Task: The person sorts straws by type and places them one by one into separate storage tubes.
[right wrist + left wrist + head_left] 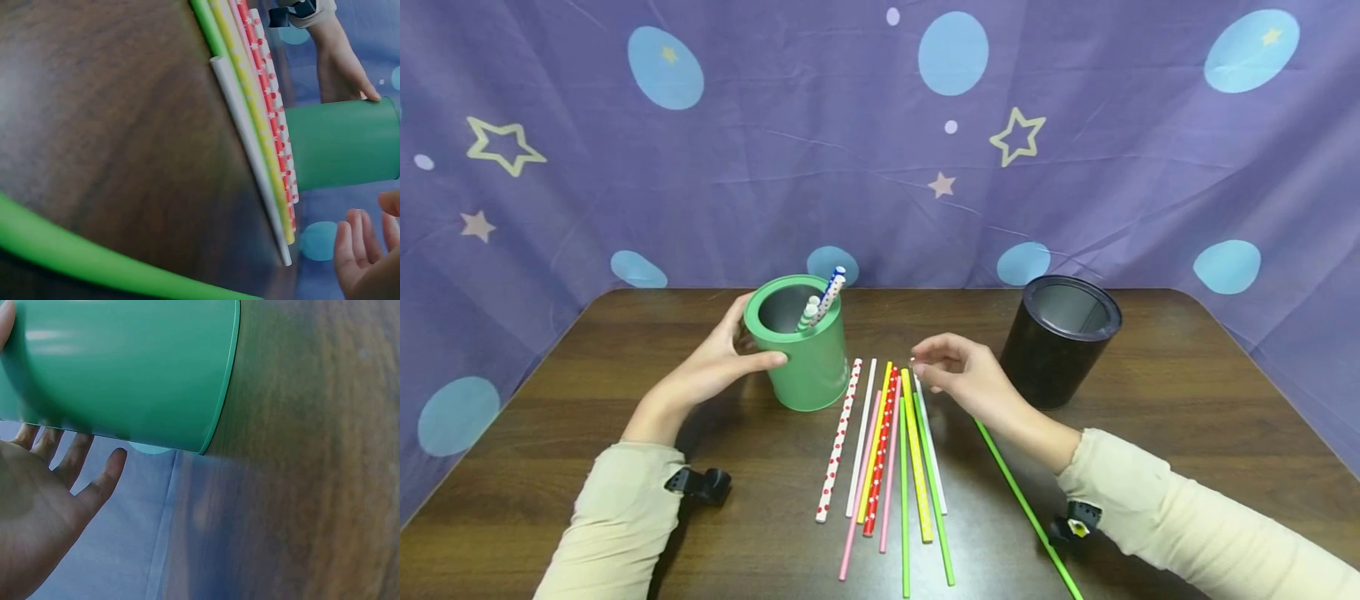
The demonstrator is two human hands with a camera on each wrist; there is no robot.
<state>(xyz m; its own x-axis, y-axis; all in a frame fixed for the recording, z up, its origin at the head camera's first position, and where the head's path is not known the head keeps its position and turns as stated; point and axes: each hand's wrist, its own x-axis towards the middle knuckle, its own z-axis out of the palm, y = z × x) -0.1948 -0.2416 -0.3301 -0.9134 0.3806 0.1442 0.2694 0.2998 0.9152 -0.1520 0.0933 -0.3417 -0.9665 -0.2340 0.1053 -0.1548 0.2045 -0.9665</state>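
My left hand [718, 358] [37, 515] [339, 65] holds a green can [808, 375] [125, 369] [344, 147], thumb at the front and fingers around its far side. Several patterned straws [826, 302] lean inside it. Loose straws lie in a bunch right of the can: red-dotted white [838, 442], star-patterned red [882, 458], yellow [917, 458] [262, 125], pink, green and white [250, 156]. My right hand [973, 379] [372, 269] is bent above the far ends of the rightmost straws; in the right wrist view its thumb and fingers are apart, with nothing between them.
A black can [1048, 358] stands beyond my right hand, with no straws visible inside. One long green straw [1018, 496] [125, 269] lies apart under my right forearm. A purple patterned cloth [880, 167] hangs behind the wooden table [760, 517].
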